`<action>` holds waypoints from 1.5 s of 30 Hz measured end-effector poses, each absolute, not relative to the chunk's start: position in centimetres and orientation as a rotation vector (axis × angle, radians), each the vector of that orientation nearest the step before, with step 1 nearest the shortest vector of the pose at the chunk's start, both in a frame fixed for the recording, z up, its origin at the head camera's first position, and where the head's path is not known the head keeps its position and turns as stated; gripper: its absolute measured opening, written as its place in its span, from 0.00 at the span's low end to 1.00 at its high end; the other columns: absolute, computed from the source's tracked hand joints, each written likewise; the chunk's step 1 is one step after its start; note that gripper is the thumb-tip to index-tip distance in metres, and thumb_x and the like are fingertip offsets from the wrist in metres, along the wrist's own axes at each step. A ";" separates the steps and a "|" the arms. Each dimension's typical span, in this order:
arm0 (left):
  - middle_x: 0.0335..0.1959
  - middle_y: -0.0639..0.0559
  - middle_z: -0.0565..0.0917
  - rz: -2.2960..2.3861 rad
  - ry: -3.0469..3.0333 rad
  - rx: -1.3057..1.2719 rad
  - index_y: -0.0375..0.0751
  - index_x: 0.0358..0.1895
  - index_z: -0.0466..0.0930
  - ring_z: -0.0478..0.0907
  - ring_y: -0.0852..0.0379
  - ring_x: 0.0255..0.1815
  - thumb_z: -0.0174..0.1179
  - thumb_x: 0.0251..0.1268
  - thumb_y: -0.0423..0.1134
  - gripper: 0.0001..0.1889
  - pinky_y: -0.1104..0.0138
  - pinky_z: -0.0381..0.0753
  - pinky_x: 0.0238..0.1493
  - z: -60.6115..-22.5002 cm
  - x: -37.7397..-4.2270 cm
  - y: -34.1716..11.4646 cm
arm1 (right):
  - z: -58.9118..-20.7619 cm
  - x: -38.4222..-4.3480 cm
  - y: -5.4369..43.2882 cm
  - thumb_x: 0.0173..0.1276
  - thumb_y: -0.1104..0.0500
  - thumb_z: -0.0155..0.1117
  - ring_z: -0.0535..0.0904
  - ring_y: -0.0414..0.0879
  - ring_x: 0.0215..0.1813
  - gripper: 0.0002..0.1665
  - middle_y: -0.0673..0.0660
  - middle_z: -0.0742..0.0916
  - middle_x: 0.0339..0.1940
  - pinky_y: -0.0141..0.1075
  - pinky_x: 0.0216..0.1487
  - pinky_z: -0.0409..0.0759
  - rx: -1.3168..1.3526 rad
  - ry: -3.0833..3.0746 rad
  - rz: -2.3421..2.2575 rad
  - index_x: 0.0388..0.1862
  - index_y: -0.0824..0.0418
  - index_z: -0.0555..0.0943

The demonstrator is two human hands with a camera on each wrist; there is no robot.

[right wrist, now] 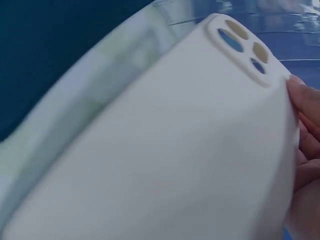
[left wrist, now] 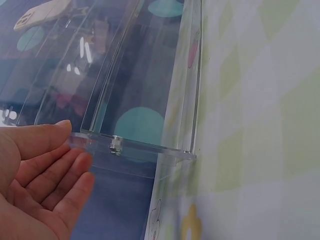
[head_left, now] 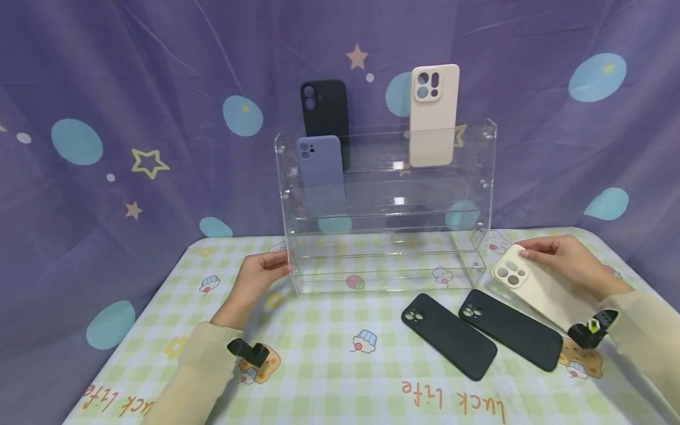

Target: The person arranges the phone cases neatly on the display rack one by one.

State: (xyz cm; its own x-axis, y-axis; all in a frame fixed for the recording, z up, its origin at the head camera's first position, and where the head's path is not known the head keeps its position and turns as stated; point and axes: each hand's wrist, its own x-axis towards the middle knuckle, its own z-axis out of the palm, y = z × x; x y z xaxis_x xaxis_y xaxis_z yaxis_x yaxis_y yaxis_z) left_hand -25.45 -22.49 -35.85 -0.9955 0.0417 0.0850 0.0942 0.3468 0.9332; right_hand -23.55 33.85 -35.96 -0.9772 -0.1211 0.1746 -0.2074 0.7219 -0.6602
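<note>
Pinching a cream phone case in the right hand, thumb over the back face near the camera cutout, other fingers behind the edge. Holding it tilted, camera end toward the clear acrylic display stand, just left of the right fingertips. Hard to judge contact with the checked tablecloth, with the case's lower end partly hidden.

Resting the left hand at the lower part of the stand's left side panel, thumb and loosely bent fingers narrowly spaced about its edge; cannot tell whether gripping or only touching.

Lying flat, nearer the body than the right fingers: a dark phone case and, farther left, a second dark phone case. Standing in the stand, up and left of the right fingers: a beige phone case; up and right of the left fingers: a black phone case behind a lavender phone case.

Probably midway through loading the stand. Seemingly calling next for raising the cream case leftward, turning it upright and lowering it into a vacant tier, with the left fingers bracing the panel.
</note>
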 end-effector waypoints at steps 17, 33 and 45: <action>0.55 0.37 0.79 -1.716 -2.613 -0.095 0.32 0.57 0.76 0.78 0.50 0.54 0.64 0.61 0.35 0.21 0.74 0.78 0.48 -36.2 -25.5 -22.9 | -28.4 -22.4 32.5 0.67 0.48 0.61 0.79 0.31 0.35 0.09 0.35 0.86 0.31 0.30 0.31 0.77 0.080 -2.653 1.382 0.45 0.39 0.81; 0.53 0.35 0.79 -1.727 -2.574 -0.174 0.29 0.57 0.76 0.79 0.71 0.41 0.63 0.61 0.34 0.21 0.78 0.77 0.45 -36.3 -25.3 -22.8 | -21.3 -23.5 27.8 0.59 0.70 0.66 0.82 0.41 0.32 0.06 0.54 0.86 0.28 0.28 0.28 0.80 0.238 -1.636 2.311 0.35 0.64 0.83; 0.54 0.35 0.79 -1.695 -2.590 -0.163 0.28 0.57 0.75 0.79 0.67 0.45 0.63 0.61 0.34 0.22 0.78 0.77 0.45 -35.9 -25.1 -22.7 | -16.2 -26.7 23.0 0.63 0.77 0.56 0.80 0.50 0.35 0.05 0.63 0.83 0.33 0.35 0.32 0.80 0.311 -1.016 2.529 0.38 0.73 0.74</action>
